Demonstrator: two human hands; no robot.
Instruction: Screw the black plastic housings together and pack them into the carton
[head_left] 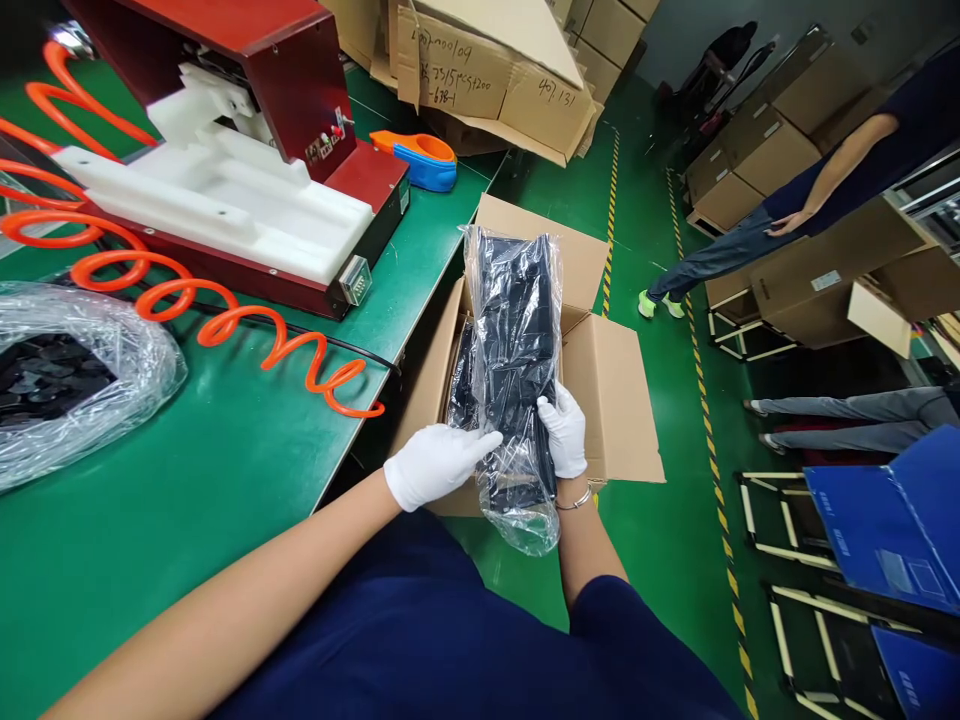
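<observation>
An open cardboard box beside the green desk holds clear bags of black parts. Above the box, a plastic-wrapped black bundle stands upright, gripped by white-gloved left hand and right hand, fingers wrapped closed around its lower end.

Handwritten "407131" on the cardboard box flap

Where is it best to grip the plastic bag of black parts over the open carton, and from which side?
Probably its near lower end, from both long sides, as the left hand and right hand do: the plastic bag is long, narrow and slack above the carton.
</observation>
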